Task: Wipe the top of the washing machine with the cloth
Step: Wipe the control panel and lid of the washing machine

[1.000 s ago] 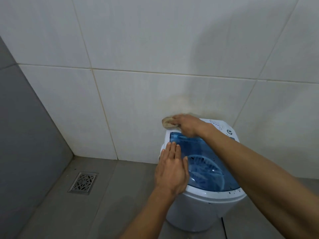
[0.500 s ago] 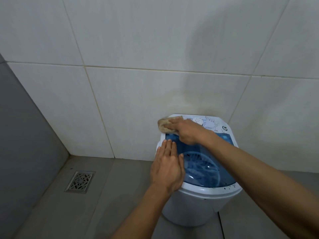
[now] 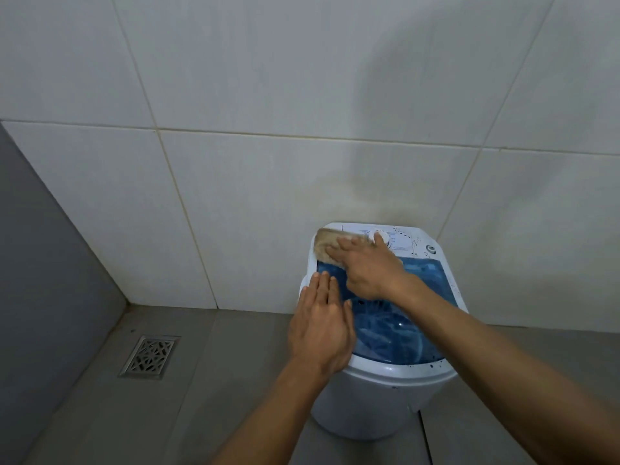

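Against a white tiled wall point(image 3: 235, 78) stands a small white washer point(image 3: 385, 404) on a grey floor point(image 3: 214, 380); its top carries a blue translucent lid point(image 3: 402, 330) and a white control panel point(image 3: 407, 243) with a dial point(image 3: 375, 235). Right hand point(image 3: 367, 266), fingers spread flat, presses a tan cloth point(image 3: 327, 245) onto the far left corner of the top, at the panel's left end. Left hand point(image 3: 320, 325), fingers straight and together, gripping nothing, lies flat on the washer's left rim. Floor drain point(image 3: 151, 356) at lower left, well apart.
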A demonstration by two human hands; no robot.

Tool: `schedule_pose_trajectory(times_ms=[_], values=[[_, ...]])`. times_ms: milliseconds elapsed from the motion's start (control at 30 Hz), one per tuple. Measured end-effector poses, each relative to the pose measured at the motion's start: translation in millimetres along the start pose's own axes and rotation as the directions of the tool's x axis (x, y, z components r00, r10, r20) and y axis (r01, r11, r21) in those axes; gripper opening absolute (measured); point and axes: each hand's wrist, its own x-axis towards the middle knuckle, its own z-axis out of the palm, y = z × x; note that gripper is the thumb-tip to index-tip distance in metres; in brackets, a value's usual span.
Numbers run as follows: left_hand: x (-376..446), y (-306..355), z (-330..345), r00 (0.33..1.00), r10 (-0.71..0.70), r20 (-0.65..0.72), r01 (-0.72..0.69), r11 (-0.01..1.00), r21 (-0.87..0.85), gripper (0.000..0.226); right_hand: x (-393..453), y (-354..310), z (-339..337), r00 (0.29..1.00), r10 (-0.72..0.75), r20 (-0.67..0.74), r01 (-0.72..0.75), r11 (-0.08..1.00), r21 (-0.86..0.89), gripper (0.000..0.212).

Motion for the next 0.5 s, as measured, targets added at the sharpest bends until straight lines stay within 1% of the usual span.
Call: schedule_pose_trajectory(times_ms=[67,133,267,367,433,500], values=[[0.5,0.6,-0.2,1.000,0.005,-0.010,-0.005,0.999,0.033,0.062,-8.8,0.7,1.2,1.000,0.001,0.006,-0.001,1.000,0.004,0.074],[0.9,1.4,-1.8,1.000,0.010,-0.011,-0.010,1.000,0.009,0.065,-3.5,5.1,-2.0,1.000,0.014,-0.003,-0.014,1.000,0.013,0.074],[1.4,1.9,-3.4,1.000,0.011,-0.023,-0.011,1.000,-0.016,0.068,33.2,18.8,-14.2,0.997,0.081,0.015,-0.082,0.997,0.017,0.072],[0.8,1.5,-2.8,1.000,0.010,0.015,-0.010,0.999,-0.041,0.071,53.8,17.9,-21.7,0.992,0.128,0.012,-0.129,0.992,0.019,0.066],[0.5,1.6,-3.3,1.000,0.008,0.011,-0.007,0.999,-0.050,0.073,53.3,13.7,-19.7,0.993,0.119,-0.002,-0.119,0.993,0.010,0.066],[0.3,1.9,-3.4,1.000,0.009,0.011,-0.009,0.999,-0.047,0.074,40.2,7.7,-13.2,0.998,0.069,-0.015,-0.068,0.998,0.012,0.069]])
